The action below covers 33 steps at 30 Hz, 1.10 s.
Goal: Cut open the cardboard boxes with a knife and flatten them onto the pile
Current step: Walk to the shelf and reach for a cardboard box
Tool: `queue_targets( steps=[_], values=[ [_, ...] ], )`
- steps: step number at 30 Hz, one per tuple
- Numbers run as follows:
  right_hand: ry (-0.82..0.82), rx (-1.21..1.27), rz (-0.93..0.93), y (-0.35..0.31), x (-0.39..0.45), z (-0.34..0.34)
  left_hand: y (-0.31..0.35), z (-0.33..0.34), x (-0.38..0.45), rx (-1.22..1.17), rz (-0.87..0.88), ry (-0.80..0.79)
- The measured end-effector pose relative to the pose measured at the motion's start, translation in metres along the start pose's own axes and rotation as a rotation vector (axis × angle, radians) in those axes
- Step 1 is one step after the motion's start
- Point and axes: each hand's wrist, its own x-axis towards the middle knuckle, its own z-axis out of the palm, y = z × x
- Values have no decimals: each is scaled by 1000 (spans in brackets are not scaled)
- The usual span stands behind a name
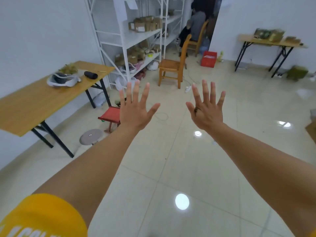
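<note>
From the head camera, both arms reach straight out over the tiled floor [171, 168]. The left hand [135, 108] has its back to the camera, fingers straight and fanned wide, holding and touching nothing. The right hand [207, 110] is spread the same way and also empty; a small dark mark sits at the base of its thumb. The two hands are level and apart from each other. A yellow sleeve [42, 218] shows at the lower left.

Small brown boxes [145, 23] stand on the white shelves [126, 40] at the back, more on the shelf below. No knife can be made out. A table [34, 103] at left carries a white headset [62, 80]. A wooden chair [172, 65] stands beyond the hands, and a second table [271, 42] stands at the right wall.
</note>
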Motion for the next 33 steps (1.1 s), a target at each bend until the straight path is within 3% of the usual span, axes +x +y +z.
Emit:
queue_targets(
  steps=[10,17,23,33],
  values=[
    [-26,86,-40,28,66,77,13,75,59,28,25,-79],
    [-54,133,-88,117,137,128,68,130,112,84,-73,-181],
    [-77,94,-141,193,200,146,113,156,172,76,-134,-152],
    [-120,128,-127,210,267,205,122,227,249,73,-123,-201]
  ],
)
